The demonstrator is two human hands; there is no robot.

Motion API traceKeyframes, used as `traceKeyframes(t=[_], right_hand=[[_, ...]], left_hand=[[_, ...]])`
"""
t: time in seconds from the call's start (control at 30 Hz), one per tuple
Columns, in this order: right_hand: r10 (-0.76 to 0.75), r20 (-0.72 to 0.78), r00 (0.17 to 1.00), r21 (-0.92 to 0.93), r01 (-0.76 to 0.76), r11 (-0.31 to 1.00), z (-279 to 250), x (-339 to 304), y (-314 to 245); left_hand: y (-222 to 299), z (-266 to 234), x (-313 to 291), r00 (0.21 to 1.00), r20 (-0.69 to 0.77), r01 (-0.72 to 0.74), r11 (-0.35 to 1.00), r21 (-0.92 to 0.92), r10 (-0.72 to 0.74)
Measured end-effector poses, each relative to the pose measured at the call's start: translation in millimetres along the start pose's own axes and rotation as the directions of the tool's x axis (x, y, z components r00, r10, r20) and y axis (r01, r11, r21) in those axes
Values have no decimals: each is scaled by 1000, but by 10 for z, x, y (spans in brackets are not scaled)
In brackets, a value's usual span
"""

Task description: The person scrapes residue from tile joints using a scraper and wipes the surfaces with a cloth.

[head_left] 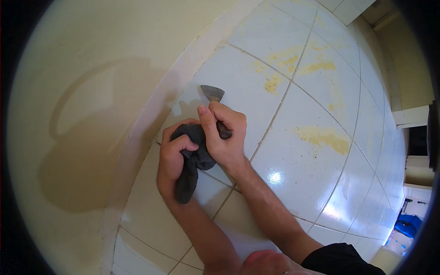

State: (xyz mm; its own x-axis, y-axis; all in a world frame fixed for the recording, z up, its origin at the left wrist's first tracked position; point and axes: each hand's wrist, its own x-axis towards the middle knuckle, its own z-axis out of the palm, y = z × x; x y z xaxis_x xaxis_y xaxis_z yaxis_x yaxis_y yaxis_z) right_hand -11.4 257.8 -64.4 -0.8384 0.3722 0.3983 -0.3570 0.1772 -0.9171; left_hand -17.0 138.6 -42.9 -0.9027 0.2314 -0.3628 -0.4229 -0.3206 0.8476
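My right hand (pixel 229 135) is closed around the dark handle of a scraper (pixel 212 93). Its flat metal blade points up and away, near the foot of the wall. Close beside it on the left, my left hand (pixel 173 153) grips a crumpled dark grey cloth (pixel 195 142). One end of the cloth hangs down over my left wrist. Both hands are above the white floor tiles (pixel 270 133), almost touching each other.
A cream wall (pixel 91 55) with a low baseboard (pixel 158 98) runs along the left, carrying my shadow. Yellow patches (pixel 324 137) mark the tiles to the right and farther off. At the far right edge lies a blue item (pixel 408 225).
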Motion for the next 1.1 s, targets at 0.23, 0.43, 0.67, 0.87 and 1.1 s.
traceKeyframes(t=[0.23,0.43,0.67,0.87,1.1], right_hand=[[-9,0,1000,-12,9,1000,-3,-1,0],[48,-8,999,-5,-48,999,12,2,2],[18,-31,999,-73,-20,997,3,144,108],[153,-146,977,-149,-175,973,-122,226,91],[108,-148,983,-49,-116,992,-126,343,321]], left_hand=[[29,15,-11,999,32,35,999,-42,-33],[-6,-7,11,998,37,42,999,-22,-41],[55,59,14,999,23,30,999,-20,-30],[24,62,10,998,40,57,998,-24,-56],[10,32,17,996,61,62,998,-14,-62]])
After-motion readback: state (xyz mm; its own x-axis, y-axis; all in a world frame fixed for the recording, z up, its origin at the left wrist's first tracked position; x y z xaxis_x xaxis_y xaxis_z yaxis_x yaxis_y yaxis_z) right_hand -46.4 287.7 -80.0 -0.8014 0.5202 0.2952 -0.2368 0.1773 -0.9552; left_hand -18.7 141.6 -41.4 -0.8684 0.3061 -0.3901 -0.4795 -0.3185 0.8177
